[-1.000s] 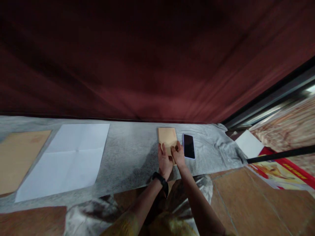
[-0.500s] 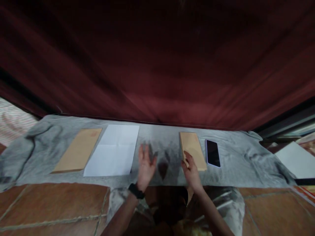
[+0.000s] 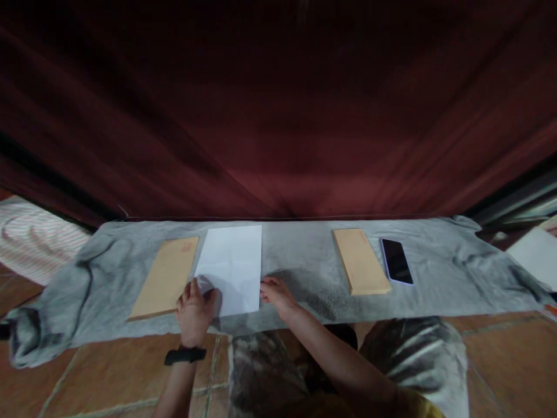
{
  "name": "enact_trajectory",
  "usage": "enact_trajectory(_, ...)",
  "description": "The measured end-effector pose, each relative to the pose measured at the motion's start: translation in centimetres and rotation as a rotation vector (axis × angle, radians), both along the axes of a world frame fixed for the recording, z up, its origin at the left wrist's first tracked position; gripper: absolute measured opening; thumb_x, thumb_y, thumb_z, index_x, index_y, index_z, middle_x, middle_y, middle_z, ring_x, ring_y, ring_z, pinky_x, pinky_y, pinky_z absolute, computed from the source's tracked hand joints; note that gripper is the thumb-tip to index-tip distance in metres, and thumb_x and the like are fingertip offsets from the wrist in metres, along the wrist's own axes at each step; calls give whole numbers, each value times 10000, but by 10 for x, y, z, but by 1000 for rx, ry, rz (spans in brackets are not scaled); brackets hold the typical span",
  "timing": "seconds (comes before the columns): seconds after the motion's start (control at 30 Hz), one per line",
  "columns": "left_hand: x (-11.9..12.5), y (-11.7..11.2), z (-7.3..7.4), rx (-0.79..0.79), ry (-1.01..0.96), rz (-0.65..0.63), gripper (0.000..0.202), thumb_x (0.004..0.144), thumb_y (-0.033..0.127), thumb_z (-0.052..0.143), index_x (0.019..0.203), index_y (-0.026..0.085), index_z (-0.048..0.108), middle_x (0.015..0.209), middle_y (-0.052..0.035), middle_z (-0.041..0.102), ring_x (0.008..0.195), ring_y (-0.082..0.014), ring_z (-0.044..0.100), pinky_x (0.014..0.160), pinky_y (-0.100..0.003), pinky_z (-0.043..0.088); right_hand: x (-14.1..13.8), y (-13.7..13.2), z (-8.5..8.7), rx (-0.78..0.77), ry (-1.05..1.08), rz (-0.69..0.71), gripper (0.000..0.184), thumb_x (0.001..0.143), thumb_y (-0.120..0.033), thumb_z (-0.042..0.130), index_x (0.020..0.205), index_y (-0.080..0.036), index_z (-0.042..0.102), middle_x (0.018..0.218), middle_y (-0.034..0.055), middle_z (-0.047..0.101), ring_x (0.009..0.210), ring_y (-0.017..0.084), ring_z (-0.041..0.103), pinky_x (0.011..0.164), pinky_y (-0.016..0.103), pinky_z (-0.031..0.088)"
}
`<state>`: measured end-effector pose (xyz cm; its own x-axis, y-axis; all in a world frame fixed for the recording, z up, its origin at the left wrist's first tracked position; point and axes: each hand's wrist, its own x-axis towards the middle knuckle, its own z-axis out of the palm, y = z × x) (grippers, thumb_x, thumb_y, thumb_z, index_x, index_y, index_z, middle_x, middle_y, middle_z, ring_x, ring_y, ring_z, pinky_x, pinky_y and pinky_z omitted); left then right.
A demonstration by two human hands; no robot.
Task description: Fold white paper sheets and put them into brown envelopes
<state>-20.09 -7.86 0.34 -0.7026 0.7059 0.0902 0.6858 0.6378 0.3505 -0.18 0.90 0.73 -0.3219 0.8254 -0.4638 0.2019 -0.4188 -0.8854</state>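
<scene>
I judge the white paper sheet point(image 3: 237, 261) already creased but left unfolded, between the spread left hand point(image 3: 194, 313) and narrowed right hand point(image 3: 278, 296), whose hold I cannot tell.

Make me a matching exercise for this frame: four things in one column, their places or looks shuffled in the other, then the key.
Things
1. left hand
2. right hand
3. phone
4. brown stack on the right

Places or looks
A. just left of the dark-screened device
B. at the lower left corner of the white paper
C. dark face with a pale purple edge
D. by the right edge of the white paper

Pairs: 1-B, 2-D, 3-C, 4-A
</scene>
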Motion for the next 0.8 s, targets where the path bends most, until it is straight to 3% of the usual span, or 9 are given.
enact_trajectory(0.13, -9, 4, 2, 85, -62, 12, 633, 830, 354, 558, 1419, 138, 474, 1268, -176, 607, 1214, -340, 541, 1045, -521, 430, -11, 2, -2, 109, -107, 1, 157, 702, -141, 600, 561, -208, 585, 529, -56, 521, 589, 120, 537, 578, 200, 419)
enact_trajectory(0.27, -8, 3, 0, 214, -191, 23, 630, 818, 319, 540, 1426, 160, 492, 1153, -129, 617, 1069, -291, 619, 988, -469, 489, 7, -1, -2, 222, -186, -41, 257, 683, -114, 596, 466, -217, 506, 476, -58, 442, 572, 125, 484, 605, 221, 401)
enact_trajectory(0.37, 17, 6, -3, 287, -322, -28, 619, 783, 305, 563, 1387, 175, 536, 1122, -101, 636, 1054, -273, 632, 995, -446, 495, 47, -6, -3, 286, -207, -98, 210, 713, -163, 575, 516, -227, 537, 519, -49, 480, 575, 135, 482, 588, 235, 396)
enact_trajectory(0.5, 77, 21, -8, 385, -568, -193, 567, 740, 257, 578, 1303, 193, 597, 1127, -68, 663, 1079, -232, 633, 1024, -394, 487, 120, -11, -10, 319, -218, -200, 148, 736, -232, 539, 593, -229, 581, 568, -33, 530, 595, 156, 521, 589, 266, 432)
enact_trajectory(0.6, 115, 33, -10, 378, -615, -241, 524, 726, 240, 587, 1245, 179, 640, 1141, -81, 664, 1058, -225, 639, 1009, -381, 498, 161, -12, -19, 297, -210, -264, 139, 748, -281, 525, 683, -215, 629, 578, -23, 535, 548, 162, 517, 505, 273, 439)
enact_trajectory(0.7, 132, 37, -12, 314, -561, -251, 480, 733, 242, 599, 1203, 170, 667, 1097, -88, 657, 1022, -231, 641, 991, -403, 510, 179, -14, -27, 275, -177, -299, 211, 758, -297, 510, 841, -195, 675, 663, -4, 596, 531, 163, 546, 417, 259, 440)
enact_trajectory(0.8, 131, 34, -12, 281, -461, -289, 467, 757, 252, 593, 1209, 160, 667, 1072, -93, 639, 996, -236, 636, 990, -430, 511, 181, -16, -34, 269, -136, -309, 310, 774, -280, 498, 1000, -182, 686, 751, 14, 649, 542, 165, 583, 391, 257, 475)
